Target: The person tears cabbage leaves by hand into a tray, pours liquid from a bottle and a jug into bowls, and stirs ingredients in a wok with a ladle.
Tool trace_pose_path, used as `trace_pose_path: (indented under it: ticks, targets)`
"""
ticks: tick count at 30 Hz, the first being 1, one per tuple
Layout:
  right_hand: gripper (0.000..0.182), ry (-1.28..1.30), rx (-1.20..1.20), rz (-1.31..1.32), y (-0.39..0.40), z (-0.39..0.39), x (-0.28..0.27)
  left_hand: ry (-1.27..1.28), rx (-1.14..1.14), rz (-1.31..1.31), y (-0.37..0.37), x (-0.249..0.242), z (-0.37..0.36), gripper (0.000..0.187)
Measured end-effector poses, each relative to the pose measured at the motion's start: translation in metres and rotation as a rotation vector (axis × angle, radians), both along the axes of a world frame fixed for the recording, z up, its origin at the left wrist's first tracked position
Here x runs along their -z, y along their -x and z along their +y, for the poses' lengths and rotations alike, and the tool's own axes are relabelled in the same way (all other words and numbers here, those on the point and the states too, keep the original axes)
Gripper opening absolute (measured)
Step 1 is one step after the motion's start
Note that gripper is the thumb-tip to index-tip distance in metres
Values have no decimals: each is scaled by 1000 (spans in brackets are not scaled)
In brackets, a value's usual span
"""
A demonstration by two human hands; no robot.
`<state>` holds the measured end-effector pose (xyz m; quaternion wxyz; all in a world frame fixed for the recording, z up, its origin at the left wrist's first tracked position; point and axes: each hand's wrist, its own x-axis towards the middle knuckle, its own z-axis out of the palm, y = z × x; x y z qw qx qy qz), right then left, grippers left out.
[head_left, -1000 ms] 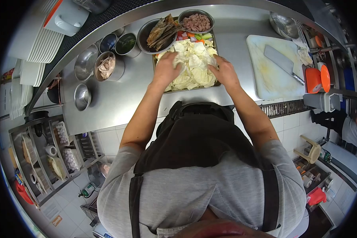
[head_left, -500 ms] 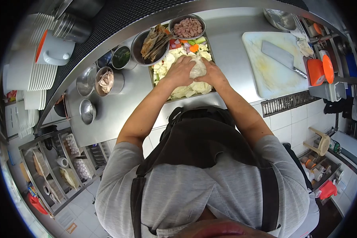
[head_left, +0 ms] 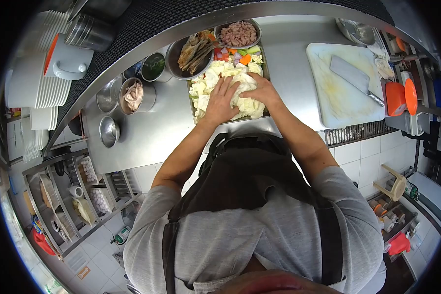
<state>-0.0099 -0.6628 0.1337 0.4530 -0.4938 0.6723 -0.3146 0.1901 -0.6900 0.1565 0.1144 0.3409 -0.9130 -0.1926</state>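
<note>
A shallow metal tray (head_left: 191, 111) holds a broad pile of chopped cabbage (head_left: 206, 88) in pale green and white pieces. My left hand (head_left: 222, 102) rests on the left side of the pile, fingers stretched out and slightly spread. From the right, my right hand (head_left: 262, 93) lies against the cabbage, thumb and fingers apart; some fingertips are hidden among the leaves. A loose heap of leaves sits between both hands. Behind it in the tray are orange carrot pieces (head_left: 245, 59), green vegetable pieces (head_left: 253, 50), and red and purplish pieces.
Beyond the tray stand bowls of dried fish (head_left: 196, 55) and chopped pinkish meat (head_left: 238, 34). A cleaver (head_left: 350, 73) lies on a white cutting board (head_left: 328, 100) at right. Metal containers, including one with pale meat strips (head_left: 133, 95), stand left. A shelf edge (head_left: 147, 41) overhangs the counter.
The cabbage between my hands has gone from a compact, gathered clump to a looser, spread heap. My left hand has shifted toward me and its fingers have straightened; the camera view has shifted slightly.
</note>
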Motion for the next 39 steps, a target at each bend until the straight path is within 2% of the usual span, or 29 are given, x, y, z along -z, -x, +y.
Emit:
trace_pose_path:
  ticks: [1, 4, 8, 13, 15, 16, 17, 20, 25, 26, 27, 29, 30, 32, 35, 39]
  targets:
    - [94, 0, 3, -3, -2, 0, -4, -15, -11, 103, -4, 4, -2, 89]
    - [80, 245, -23, 19, -11, 2, -30, -73, -74, 209, -11, -3, -5, 91]
    - [72, 302, -89, 45, -20, -1, -57, -141, -73, 249, -14, -19, -14, 98]
    - [71, 404, -161, 43, -27, -13, -75, -183, -58, 322, -10, -33, -25, 100]
    - [70, 322, -205, 12, -23, -17, -83, -193, -89, 375, -11, -34, -29, 99]
    - [67, 322, -219, 9, -21, -16, -86, -192, -109, 439, -11, -37, -29, 87]
    - [67, 323, -222, 14, -21, -15, -87, -190, -110, 444, -14, -36, -30, 87]
    - [65, 313, -225, 66, -18, -9, -84, -101, -164, 465, -24, -36, -30, 59]
    - [49, 257, -201, 331, -1, 0, -58, -87, -233, 492, -44, -24, -32, 53]
    - [39, 265, -180, 319, 4, 3, -56, -86, -262, 524, -45, -22, -34, 52]
    - [39, 265, -182, 321, 9, 6, -55, -86, -264, 527, -47, -20, -34, 52]
    - [32, 294, -187, 358, 17, 12, -52, -263, -373, 566, -51, -17, -36, 50]
    - [32, 294, -186, 361, 20, 14, -49, -264, -370, 569, -51, -14, -37, 50]
    - [33, 397, -179, 407, 23, 19, -43, -472, -432, 640, -50, -23, -34, 50]
    - [36, 411, -249, 510, 23, 26, -40, -620, -457, 709, -46, -39, -28, 54]
    - [31, 338, -380, 675, 16, 33, -28, -527, -383, 634, -37, -42, -28, 62]
